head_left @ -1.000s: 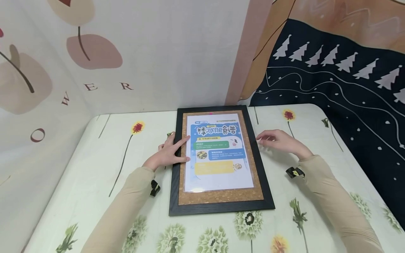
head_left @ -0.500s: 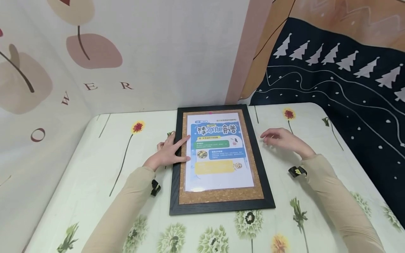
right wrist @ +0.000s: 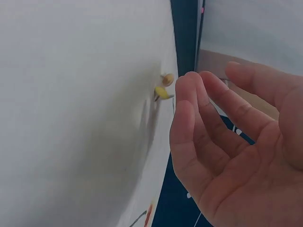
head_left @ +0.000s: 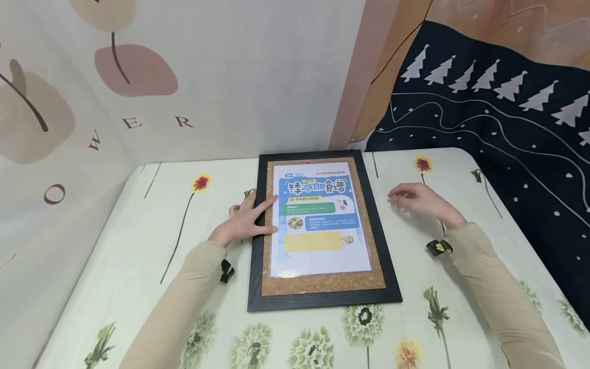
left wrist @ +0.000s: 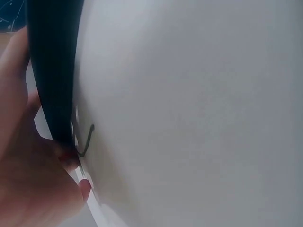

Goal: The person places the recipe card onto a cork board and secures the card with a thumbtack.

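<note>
A cork board (head_left: pixel 322 281) with a black frame lies flat on the table. On it lies a printed poster (head_left: pixel 301 261) with blue, green and yellow panels, and a pink pin (head_left: pixel 308 162) sits at its top edge. My left hand (head_left: pixel 241 222) rests across the frame's left side, two spread digits reaching onto the poster's edge and the others outside the frame. To the right of the board hovers my right hand (head_left: pixel 421 201), fingers loosely bent and holding nothing. In the right wrist view, a yellow push pin (right wrist: pixel 161 92) and an orange-tan one (right wrist: pixel 167 79) lie near its fingertips.
The table wears a pale cloth (head_left: pixel 138 246) printed with flowers. A light curtain (head_left: pixel 239 77) rises behind it, and a dark hanging with white trees (head_left: pixel 461 118) is at the right. Both forearms have black wrist devices.
My right hand has drifted to the right, away from the frame's right edge. My left hand stays in place on the frame. The head view has shifted slightly.
</note>
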A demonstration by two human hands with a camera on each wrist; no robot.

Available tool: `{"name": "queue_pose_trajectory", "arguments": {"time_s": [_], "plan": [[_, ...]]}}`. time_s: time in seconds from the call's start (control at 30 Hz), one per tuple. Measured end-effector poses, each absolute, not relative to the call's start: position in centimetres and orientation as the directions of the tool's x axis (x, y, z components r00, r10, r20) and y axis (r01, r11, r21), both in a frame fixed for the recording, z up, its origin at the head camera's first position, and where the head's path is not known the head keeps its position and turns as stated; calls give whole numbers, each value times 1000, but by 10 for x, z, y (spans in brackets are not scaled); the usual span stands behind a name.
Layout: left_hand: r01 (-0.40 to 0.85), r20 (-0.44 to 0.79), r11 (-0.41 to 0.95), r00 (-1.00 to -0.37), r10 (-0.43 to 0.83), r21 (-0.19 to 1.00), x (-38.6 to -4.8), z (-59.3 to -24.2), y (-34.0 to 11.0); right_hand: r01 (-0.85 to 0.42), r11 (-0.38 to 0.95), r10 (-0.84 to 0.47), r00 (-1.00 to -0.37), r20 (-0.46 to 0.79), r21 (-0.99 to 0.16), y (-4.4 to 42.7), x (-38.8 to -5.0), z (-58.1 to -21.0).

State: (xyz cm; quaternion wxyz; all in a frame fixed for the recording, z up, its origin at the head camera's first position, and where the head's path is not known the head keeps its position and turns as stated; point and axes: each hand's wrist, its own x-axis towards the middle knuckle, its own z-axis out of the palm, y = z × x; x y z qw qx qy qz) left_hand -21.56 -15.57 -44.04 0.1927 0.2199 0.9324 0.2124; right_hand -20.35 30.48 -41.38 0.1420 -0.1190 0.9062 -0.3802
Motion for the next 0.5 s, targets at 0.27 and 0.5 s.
{"name": "queue_pose_trajectory", "arguments": {"time_s": [0.27, 0.5], "plan": [[341, -260, 809, -825, 502, 479, -216, -440, -158, -89, 732, -269, -949, -166, -676, 311, -204, -417], [339, -265, 808, -822, 504, 482, -217, -440, -157, -95, 753, -270, -947, -174, -652, 317, -205, -425]]}}
